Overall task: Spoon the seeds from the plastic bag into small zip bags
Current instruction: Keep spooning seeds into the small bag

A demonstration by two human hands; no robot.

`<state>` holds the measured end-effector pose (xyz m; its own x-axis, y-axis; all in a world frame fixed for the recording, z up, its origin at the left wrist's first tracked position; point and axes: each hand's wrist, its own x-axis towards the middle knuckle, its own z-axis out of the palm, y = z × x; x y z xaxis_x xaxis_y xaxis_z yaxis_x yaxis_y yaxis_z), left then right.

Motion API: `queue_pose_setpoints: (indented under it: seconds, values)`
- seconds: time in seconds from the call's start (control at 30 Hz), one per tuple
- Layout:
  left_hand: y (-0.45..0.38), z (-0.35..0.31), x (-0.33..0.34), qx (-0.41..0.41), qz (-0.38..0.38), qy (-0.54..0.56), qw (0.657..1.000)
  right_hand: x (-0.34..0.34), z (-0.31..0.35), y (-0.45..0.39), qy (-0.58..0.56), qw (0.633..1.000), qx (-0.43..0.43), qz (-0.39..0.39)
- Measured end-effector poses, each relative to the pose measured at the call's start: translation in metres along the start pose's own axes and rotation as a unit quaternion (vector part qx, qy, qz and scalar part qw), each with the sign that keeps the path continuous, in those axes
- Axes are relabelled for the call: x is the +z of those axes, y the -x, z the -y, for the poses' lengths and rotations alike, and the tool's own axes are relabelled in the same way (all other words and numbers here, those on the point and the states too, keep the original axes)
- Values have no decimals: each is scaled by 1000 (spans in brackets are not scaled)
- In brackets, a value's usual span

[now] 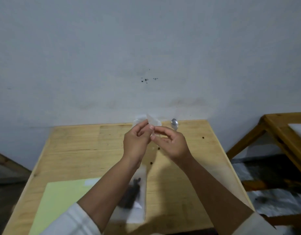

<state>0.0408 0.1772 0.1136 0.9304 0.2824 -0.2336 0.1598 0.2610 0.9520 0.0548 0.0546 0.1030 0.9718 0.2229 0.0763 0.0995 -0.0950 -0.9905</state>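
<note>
Table (188, 167): pale wood, set against a grey wall.
Small zip bag (153, 122): held above the table's far edge, pinched by left hand (135, 141) and right hand (171, 143).
Spoon (175, 123): laid just right of the bag.
Seed bag (136, 192): lain nearer, under the left forearm.

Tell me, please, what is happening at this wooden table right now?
A person holds a small zip bag up with both hands, the left hand and the right hand pinching it, seemingly to open it. The spoon lies untouched at the table's far edge. The plastic bag of dark seeds lies below the forearms, and a few seeds have scattered.
</note>
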Motion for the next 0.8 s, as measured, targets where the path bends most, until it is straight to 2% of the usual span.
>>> queue_pose_setpoints:
  seconds: [0.2,0.37,0.67,0.8]
  values:
    - [-5,0,-15,-11,-7,23,1000,18,5,-6,14,999,-1,-31]
    - [-12,0,-10,4,-43,14,999,18,6,-17,67,996,-13,-57]
    - [-19,-7,30,86,-143,-142,976,-1,12,-35,166,978,-91,-85]
    - [-23,-5,43,84,-155,-136,975,-11,7,-42,162,978,-108,-79]
